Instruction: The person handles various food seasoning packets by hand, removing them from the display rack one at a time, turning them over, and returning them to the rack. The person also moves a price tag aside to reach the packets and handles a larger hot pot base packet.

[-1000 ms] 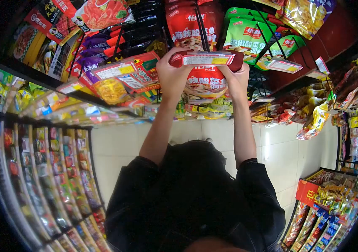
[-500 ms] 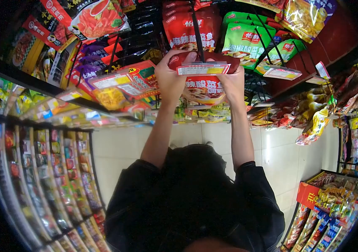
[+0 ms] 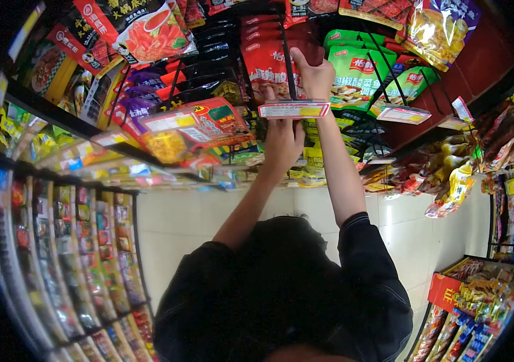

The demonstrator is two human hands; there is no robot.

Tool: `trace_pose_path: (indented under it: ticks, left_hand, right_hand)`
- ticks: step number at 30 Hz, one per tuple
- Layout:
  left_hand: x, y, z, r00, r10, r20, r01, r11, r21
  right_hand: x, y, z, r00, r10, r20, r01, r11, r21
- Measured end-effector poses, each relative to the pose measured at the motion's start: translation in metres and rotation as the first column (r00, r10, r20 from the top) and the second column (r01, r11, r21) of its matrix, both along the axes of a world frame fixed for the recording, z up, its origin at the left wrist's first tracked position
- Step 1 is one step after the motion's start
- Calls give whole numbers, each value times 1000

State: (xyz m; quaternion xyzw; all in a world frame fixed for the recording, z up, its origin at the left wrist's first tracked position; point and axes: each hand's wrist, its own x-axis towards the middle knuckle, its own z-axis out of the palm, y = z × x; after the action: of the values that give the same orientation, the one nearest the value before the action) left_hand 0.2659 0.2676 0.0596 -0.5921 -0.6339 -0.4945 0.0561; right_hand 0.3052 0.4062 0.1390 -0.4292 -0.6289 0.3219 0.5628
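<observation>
A red seasoning packet (image 3: pixel 263 63) with white Chinese lettering hangs on a black hook, at the front of a row of similar red packets. My right hand (image 3: pixel 316 77) is closed at its right edge, the thumb pointing up along the packet and the other fingers mostly hidden. Below the hook's price tag (image 3: pixel 293 110) is my left hand (image 3: pixel 282 145), fingers stretched upward and apart. The tag covers part of those fingers, and one fingertip shows above it against the packet's lower front.
Green packets (image 3: pixel 356 69) hang to the right. On the left, a red and green packet (image 3: pixel 214 123) juts forward beside dark pouches (image 3: pixel 208 66). Several thin hooks with tags stick out toward me. Lower shelves (image 3: pixel 76 241) and a floor display (image 3: pixel 471 289) flank the tiled floor (image 3: pixel 178 211).
The red packet has moved back along the hook, away from the price tag. My right hand has gone up with it; my left hand has let go and dropped below the tag.
</observation>
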Motion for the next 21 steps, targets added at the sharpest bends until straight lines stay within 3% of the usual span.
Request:
trace_pose_path:
  ticks: [4,8,9,11,12,13,14,15,16,18,21]
  left_hand:
    - [11,-22,-1,962,-162,218,204,961,-187]
    - [12,-40,-26,963,-217,157,240,961,-140]
    - [13,-44,-28,961,-212,178,239,959,-152]
    - [11,-52,-31,954,-202,221,241,955,-170]
    - [10,-54,-36,936,-197,291,260,946,-195]
    - [9,-59,-43,913,-191,360,282,933,-221]
    - [9,-64,-50,884,-182,430,310,918,-248]
    - [8,-66,-56,895,-196,401,304,925,-228]
    - [7,-71,-62,903,-211,375,305,929,-210]
    - [10,-77,-65,902,-228,367,318,925,-208]
    - [12,-84,-63,890,-227,396,343,905,-251]
  right_hand:
    - [-10,18,-9,1000,-29,8,29,1000,10]
    - [0,5,-15,999,-16,-27,20,991,130]
    - [13,-14,-9,999,49,-3,-49,993,111]
    - [33,-39,-45,958,214,-192,-221,975,-13]
    - [47,-67,-35,917,273,-292,-285,959,2]
    - [65,-87,-52,958,233,-169,-228,972,54]
    - [84,-106,-67,986,165,-14,-166,986,-31]
    - [99,-126,-79,990,140,11,-138,986,-89]
    - [116,-136,-98,973,229,1,-228,968,-101]
    - [151,-160,-107,942,336,17,-306,877,-370]
    - [176,-177,-66,926,373,-57,-360,827,-432]
